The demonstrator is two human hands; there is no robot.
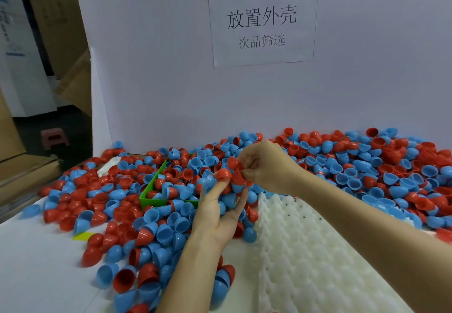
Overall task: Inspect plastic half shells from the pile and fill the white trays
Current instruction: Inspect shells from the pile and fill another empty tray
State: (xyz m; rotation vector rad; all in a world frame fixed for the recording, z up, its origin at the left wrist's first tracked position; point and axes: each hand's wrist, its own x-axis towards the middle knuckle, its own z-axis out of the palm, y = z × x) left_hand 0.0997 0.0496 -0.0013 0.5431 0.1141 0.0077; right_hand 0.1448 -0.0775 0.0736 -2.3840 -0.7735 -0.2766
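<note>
Bright, even, diffuse overhead light; soft faint shadows, no glare. Dim at far left. Wide-angle bending at edges. Slight motion blur, softness toward lower corners.

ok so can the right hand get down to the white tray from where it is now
Probably yes. The right hand is above the tray's far end, and the white tray lies open beneath the forearm with nothing covering it. But the hand is pinching a red half shell.

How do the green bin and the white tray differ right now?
The green bin sits half buried in the pile of shells and holds shells; the white tray lies in front, its pockets bare. The bin has plain straight walls; the tray is a grid of moulded cups. Both rest on the white table.
</note>
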